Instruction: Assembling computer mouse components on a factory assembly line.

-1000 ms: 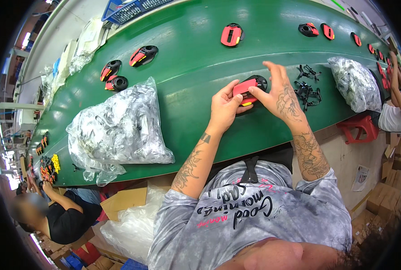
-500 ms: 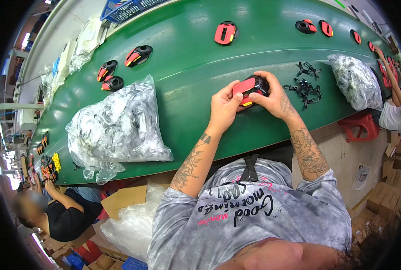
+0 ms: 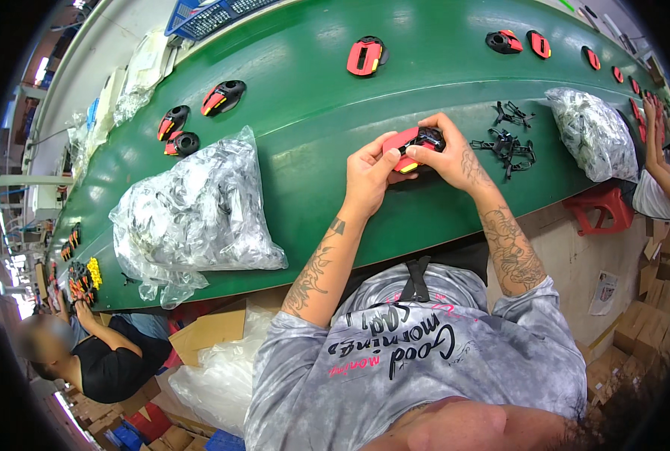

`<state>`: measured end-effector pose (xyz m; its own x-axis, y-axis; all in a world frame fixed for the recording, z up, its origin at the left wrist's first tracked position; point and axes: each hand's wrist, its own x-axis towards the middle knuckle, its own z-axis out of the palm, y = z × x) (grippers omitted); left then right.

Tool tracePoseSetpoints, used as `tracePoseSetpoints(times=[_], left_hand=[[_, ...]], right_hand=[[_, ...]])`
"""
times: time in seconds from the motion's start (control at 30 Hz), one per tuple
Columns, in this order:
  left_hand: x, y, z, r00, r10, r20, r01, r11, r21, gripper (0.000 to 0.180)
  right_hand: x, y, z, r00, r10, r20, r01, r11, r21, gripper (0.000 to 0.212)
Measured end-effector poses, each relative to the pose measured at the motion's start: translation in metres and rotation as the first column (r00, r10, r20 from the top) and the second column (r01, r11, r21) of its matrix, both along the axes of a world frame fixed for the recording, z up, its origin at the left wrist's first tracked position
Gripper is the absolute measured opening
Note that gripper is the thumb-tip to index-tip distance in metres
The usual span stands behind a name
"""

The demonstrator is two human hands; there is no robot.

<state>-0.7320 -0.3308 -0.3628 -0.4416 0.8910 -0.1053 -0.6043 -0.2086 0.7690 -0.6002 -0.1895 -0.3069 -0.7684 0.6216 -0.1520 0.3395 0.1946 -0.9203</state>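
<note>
A: Where is the rounded red and black plastic piece (image 3: 401, 138)?
B: In both hands, over the long green surface (image 3: 312, 154). The left hand (image 3: 369, 171) and the right hand (image 3: 453, 156) hug it from two sides, so fingers hide some of it.
A: Is each grip closed?
B: Yes, both are closed on the piece, with the thumbs on top.
A: What's just beside them?
B: To the right, some thin, spidery black plastic frames (image 3: 509, 144).
A: And the bags?
B: A big, lumpy clear plastic bag (image 3: 192, 207) sits on the left, full of stuff I can't make out. Past the frames is a smaller clear plastic bag (image 3: 592, 135) with dark bits inside.
A: Anything farther off?
B: More red and black pieces (image 3: 365, 57) lie across the surface. A blue plastic basket (image 3: 218, 18) is at the far edge; I can't tell what's in it.
</note>
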Motion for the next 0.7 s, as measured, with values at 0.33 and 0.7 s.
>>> tracePoseSetpoints(times=[0.33,0.7], left_hand=[[-0.016,0.001,0.002,0.981,-0.186,0.044,0.183,0.981,0.061,0.044],[-0.014,0.0,0.013,0.97,-0.245,-0.007,0.245,0.969,-0.014,0.039]], right_hand=[[-0.001,0.012,0.043,0.878,0.418,0.234,-0.456,0.579,0.676,0.022],[-0.011,0.014,0.043,0.83,0.453,0.326,-0.555,0.607,0.569,0.034]])
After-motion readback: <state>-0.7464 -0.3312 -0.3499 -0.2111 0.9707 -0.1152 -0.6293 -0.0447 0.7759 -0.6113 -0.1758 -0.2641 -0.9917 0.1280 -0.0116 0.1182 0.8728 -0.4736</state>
